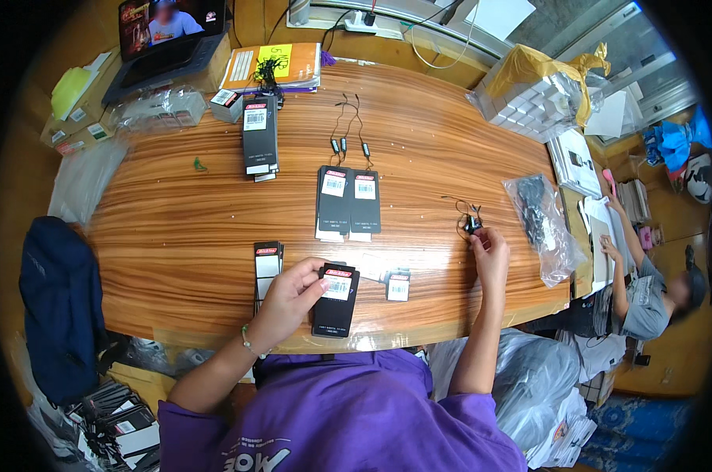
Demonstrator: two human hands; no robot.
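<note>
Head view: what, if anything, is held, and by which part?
Left hand: black tags, by their upper left edge. Right hand: at black cords; hold unclear.

The black hang tags [334,321] hide some fingers of the left hand [294,293]. The black strings [471,223] at the right hand [491,248] are too small and tangled to count; the lower edge cuts off the purple T-shirt [356,413].

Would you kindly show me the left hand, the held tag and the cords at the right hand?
Left hand [289,299]: head view, back of hand.
Held tag [337,311]: head view, black face below label.
Cords [472,223]: head view, dark bundled middle.
</note>
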